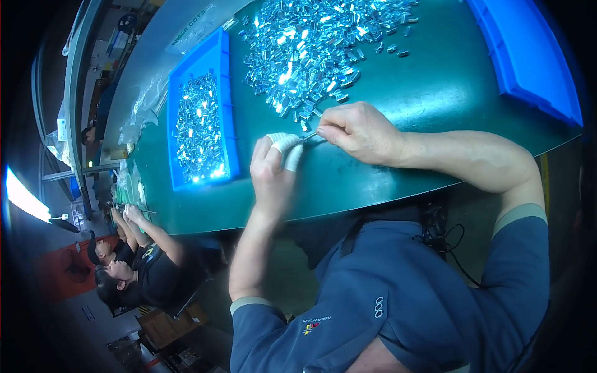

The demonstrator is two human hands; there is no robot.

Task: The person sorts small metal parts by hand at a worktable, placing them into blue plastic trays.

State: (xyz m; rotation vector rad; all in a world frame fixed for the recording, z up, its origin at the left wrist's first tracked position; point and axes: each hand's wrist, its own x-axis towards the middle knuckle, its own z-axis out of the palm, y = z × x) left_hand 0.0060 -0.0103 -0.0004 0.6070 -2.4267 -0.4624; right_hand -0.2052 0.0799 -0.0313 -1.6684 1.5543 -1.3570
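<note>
My left hand (272,168), with white finger cots (285,143) on some fingertips, is closed in a pinch at the near side of the green table. What it pinches is too small to make out. My right hand (364,133) is closed around a thin metal rod-like tool (310,135), whose tip points at the left fingertips. Just beyond both hands lies a large heap of small shiny metal pieces (305,50), with a few loose ones close to my fingers.
A blue tray (227,112) of similar metal pieces stands to the left on the green table (404,161). Another blue tray (528,56) is at the far right. Plastic bags (146,109) lie beyond the left tray. Two people (134,267) work farther left along the table.
</note>
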